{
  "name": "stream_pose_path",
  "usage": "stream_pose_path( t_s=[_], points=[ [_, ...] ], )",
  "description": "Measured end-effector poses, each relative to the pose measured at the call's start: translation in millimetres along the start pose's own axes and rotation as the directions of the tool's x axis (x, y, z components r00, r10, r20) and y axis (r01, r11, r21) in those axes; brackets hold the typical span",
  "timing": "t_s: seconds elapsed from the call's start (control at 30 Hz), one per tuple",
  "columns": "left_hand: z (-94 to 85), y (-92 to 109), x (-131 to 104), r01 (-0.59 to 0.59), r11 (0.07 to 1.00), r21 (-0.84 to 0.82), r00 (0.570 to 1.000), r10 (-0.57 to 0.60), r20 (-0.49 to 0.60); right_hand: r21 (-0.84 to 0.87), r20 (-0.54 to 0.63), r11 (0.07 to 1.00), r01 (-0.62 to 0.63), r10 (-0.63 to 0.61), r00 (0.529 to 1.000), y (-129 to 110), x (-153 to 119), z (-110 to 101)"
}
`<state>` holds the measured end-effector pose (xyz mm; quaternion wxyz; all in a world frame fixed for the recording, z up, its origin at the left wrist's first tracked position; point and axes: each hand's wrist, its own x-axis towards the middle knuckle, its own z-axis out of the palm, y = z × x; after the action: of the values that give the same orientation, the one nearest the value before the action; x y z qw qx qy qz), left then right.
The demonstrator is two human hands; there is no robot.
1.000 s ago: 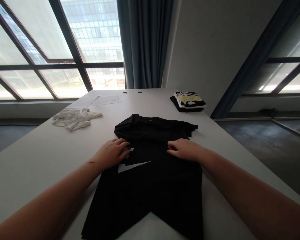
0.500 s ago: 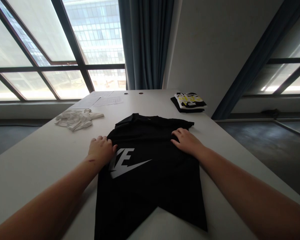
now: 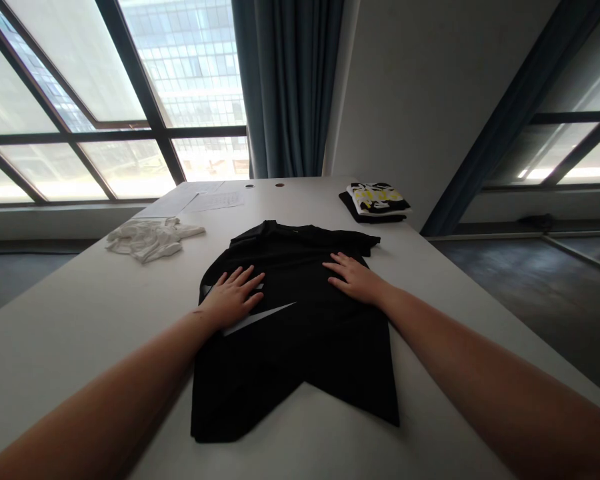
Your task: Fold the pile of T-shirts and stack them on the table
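Note:
A black T-shirt (image 3: 300, 347) with a pale printed logo lies on the white table (image 3: 445, 373), its collar at the far end and its lower edge uneven. My left hand (image 3: 233, 295) rests on the shirt's left part with fingers spread, covering much of the print. On the right part, just below the sleeve, my right hand (image 3: 353, 275) lies flat with its fingers apart. Neither hand grips the cloth.
A crumpled white cloth (image 3: 153, 239) lies at the left, with paper sheets (image 3: 213, 201) behind it. Folded clothes (image 3: 377, 202) are stacked at the far right of the table. Blue curtains (image 3: 290, 93) and windows stand beyond.
My left hand has moved right from the shirt's left edge onto the print, and its fingers have spread. My right hand has shifted slightly left and opened. The shirt's lower edge has moved away from me.

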<state>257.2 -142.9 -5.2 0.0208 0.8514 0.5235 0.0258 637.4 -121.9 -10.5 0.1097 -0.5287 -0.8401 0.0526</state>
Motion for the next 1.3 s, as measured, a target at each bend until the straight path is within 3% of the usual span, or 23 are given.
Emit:
stream_pose_path(
  t_s=[0.1, 0.2, 0.37, 0.47, 0.57, 0.7, 0.83, 0.93, 1.03, 1.17, 1.3],
  points=[
    [-11.8, 3.9, -8.2, 0.006, 0.995, 0.101, 0.994, 0.005, -0.112, -0.046, -0.083, 0.998, 0.051, -0.055, 0.995, -18.7, -11.1, -10.7],
    [-19.3, 18.5, -25.4, -0.081, 0.985, 0.154, 0.984, 0.104, -0.148, -0.046, 0.012, 0.99, 0.135, -0.135, 0.991, -56.2, -31.5, -18.0],
    [0.9, 41.3, -38.0, -0.079, 0.992, 0.096, 0.992, 0.088, -0.094, -0.028, 0.155, 0.99, 0.141, -0.135, 0.979, -110.0, -47.0, -6.5],
    [14.2, 39.5, -27.8, -0.041, 0.996, 0.081, 0.994, 0.049, -0.099, 0.007, 0.195, 0.992, 0.128, -0.127, 0.973, -110.6, -38.1, 1.0],
    [12.2, 29.6, -14.1, -0.026, 0.997, 0.073, 0.996, 0.032, -0.084, 0.011, 0.21, 0.996, 0.09, -0.09, 0.974, -93.1, -25.7, 2.2],
    [-9.7, 23.3, -12.2, -0.023, 0.994, 0.104, 0.994, 0.033, -0.103, -0.057, 0.15, 0.998, 0.031, -0.022, 0.988, -77.4, -21.8, -4.5],
    [-38.8, 28.5, -32.3, -0.146, 0.983, 0.111, 0.989, 0.149, -0.019, -0.096, 0.053, 0.983, 0.156, -0.151, 0.987, -92.4, -37.9, -27.4],
    [-58.1, 30.7, -46.0, -0.149, 0.988, 0.048, 0.977, 0.14, 0.163, 0.005, 0.226, 0.952, 0.307, -0.3, 0.927, -113.7, -51.8, -47.4],
    [-70.6, 26.8, -49.1, -0.089, 0.996, -0.012, 0.95, 0.089, 0.3, 0.075, 0.368, 0.922, 0.38, -0.38, 0.849, -128.8, -59.2, -57.2],
    [-75.6, 6.5, -43.6, 0.071, 0.993, 0.093, 0.932, -0.099, 0.348, 0.116, 0.457, 0.91, 0.398, -0.405, 0.792, -134.0, -63.9, -59.3],
    [-74.8, -27.3, -39.6, 0.186, 0.96, 0.209, 0.884, -0.257, 0.391, 0.233, 0.541, 0.912, 0.338, -0.41, 0.735, -135.2, -68.3, -64.3]
  ],
)
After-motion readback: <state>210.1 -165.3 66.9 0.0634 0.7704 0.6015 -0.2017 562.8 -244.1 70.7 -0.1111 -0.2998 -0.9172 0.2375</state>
